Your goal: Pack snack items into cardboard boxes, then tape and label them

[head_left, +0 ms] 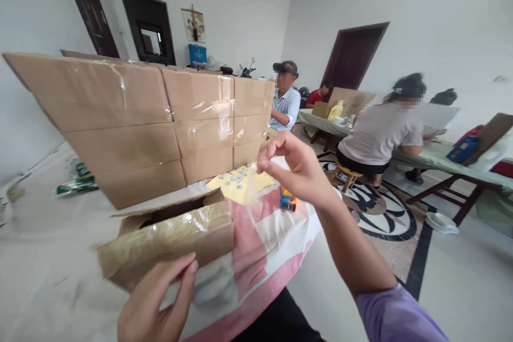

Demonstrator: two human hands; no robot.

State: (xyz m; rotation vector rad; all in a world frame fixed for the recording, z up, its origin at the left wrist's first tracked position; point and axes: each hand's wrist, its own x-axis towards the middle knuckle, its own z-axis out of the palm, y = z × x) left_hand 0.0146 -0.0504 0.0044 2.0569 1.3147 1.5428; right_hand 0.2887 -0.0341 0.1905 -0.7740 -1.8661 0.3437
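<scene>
My right hand (296, 168) is raised over the cloth-covered table, thumb and forefinger pinched together. From its fingertips seems to hang a thin see-through piece of film (253, 188), too faint to name exactly. Below that hand lie a yellow sheet (230, 189) with small grey-and-white stickers and a small blue-and-orange thing (288, 200), partly hidden by the hand. Down in front, my left hand (158, 296) has thumb and fingers closed at the tips; whether anything is between them I cannot make out. Just beyond it stands an open cardboard box (172, 235) with tape along its flap.
A wall of stacked, taped cartons (204, 144) rises behind the open box. Green packets (78, 179) lie at the left. Past the table, a person in a light blue shirt (286, 104) sits, and another sits on a wooden stool (347, 173) near other tables.
</scene>
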